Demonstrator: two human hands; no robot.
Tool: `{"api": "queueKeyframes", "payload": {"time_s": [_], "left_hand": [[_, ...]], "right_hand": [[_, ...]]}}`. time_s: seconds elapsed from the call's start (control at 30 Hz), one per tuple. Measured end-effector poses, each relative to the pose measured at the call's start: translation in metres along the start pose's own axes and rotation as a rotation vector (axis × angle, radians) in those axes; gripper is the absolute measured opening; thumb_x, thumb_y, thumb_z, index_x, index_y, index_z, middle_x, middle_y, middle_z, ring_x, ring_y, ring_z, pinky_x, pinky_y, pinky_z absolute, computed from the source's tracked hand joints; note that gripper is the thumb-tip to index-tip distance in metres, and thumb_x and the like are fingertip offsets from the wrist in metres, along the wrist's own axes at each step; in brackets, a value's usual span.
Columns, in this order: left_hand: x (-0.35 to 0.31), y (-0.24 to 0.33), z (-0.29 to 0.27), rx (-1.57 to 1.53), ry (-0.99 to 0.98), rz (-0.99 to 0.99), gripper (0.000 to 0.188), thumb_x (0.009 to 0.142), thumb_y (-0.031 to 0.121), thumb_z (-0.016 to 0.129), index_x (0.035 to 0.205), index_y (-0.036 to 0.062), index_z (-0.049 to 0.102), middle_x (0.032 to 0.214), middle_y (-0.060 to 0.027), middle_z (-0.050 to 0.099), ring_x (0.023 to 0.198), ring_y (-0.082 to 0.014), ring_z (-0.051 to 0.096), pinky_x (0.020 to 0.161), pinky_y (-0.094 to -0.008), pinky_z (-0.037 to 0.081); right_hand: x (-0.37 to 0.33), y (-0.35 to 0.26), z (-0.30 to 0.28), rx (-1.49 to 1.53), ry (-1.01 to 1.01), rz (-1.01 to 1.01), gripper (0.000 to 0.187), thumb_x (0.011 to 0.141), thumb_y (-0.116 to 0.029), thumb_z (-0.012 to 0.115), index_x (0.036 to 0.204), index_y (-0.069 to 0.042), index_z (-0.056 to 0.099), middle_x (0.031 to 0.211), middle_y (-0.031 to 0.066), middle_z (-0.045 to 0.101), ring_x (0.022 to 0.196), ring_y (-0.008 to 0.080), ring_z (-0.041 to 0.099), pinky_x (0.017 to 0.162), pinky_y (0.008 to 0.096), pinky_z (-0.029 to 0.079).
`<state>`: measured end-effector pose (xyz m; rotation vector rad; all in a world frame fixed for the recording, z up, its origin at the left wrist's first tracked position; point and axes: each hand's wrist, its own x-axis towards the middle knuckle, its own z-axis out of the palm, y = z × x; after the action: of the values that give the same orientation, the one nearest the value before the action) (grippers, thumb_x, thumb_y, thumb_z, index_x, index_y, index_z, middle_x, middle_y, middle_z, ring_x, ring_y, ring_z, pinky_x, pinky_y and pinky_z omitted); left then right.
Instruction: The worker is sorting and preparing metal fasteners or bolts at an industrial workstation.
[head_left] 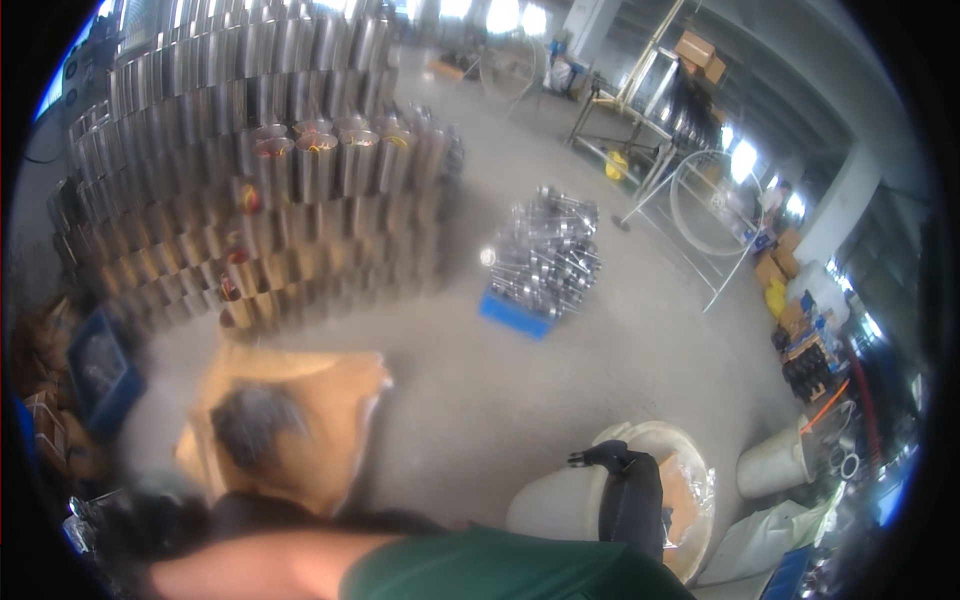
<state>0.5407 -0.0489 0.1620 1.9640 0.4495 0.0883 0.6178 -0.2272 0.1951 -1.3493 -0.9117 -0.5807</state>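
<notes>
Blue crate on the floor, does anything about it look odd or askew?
Yes: the shiny metal parts lie jumbled at many angles and seem heaped above the blue crate, leaving mainly its near side showing, so it looks overfilled.

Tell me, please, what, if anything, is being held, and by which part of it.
That cannot be told: a bare forearm extends toward the lower left, but neither hand can be made out.

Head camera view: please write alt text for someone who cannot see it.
A bare forearm and green sleeve lie along the lower edge, no hand clearly visible, near brown cardboard with a blurred dark object. Beyond are stacked metal tubes and a blue crate heaped with metal rods; a whitish bucket stands at right.
</notes>
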Motion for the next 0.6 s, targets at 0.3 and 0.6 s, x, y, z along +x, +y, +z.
{"api": "queueKeyframes", "payload": {"time_s": [0.3,0.6], "left_hand": [[-0.003,-0.026,0.013,-0.145,0.008,-0.025,0.044,0.09,0.007,0.071,0.132,-0.0012,0.061,0.12,-0.0077,0.068,0.102,-0.0139,0.065,0.085,-0.027,0.054],[-0.125,-0.063,-0.07,-0.173,0.388,-0.147,0.041,0.088,0.001,0.068,0.128,-0.003,0.062,0.116,-0.0067,0.069,0.102,-0.0141,0.066,0.087,-0.0293,0.055]], "right_hand": [[-0.031,0.047,-0.014,-0.047,-0.244,0.246,0.031,0.088,-0.038,0.068,0.094,-0.008,0.067,0.083,0.0098,0.062,0.077,0.0304,0.059,0.073,0.048,0.046],[-0.082,0.068,0.09,0.266,-0.653,0.374,0.021,0.088,-0.032,0.067,0.085,-0.011,0.063,0.071,0.0068,0.055,0.065,0.0248,0.053,0.061,0.0429,0.044]]}}
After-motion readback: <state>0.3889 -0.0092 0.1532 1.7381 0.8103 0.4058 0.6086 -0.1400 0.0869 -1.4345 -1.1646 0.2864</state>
